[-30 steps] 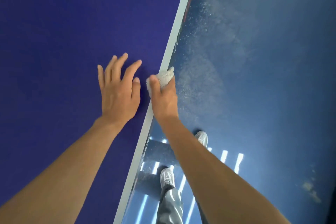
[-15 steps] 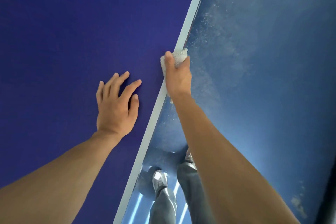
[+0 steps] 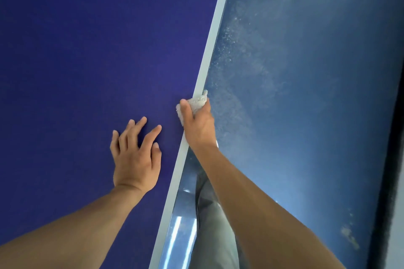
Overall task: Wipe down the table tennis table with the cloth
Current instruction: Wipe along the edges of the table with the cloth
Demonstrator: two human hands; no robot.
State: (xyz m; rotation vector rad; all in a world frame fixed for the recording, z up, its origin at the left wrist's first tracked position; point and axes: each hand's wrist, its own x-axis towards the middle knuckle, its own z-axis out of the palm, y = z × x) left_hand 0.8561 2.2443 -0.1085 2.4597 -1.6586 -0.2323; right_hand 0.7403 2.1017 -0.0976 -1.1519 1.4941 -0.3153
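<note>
Illumination is even and moderately bright. The matte dark-blue table surface (image 3: pixel 87 50) reads flat and uniform; a faint shadow lies under the fingers of the left hand (image 3: pixel 135 159). The glossy blue floor (image 3: pixel 306 116) carries bright streaks of reflected light (image 3: pixel 178 233) and a pale sheen. A dark blurred band (image 3: pixel 384 181) runs down the right edge. Detail is slightly soft throughout.
</note>
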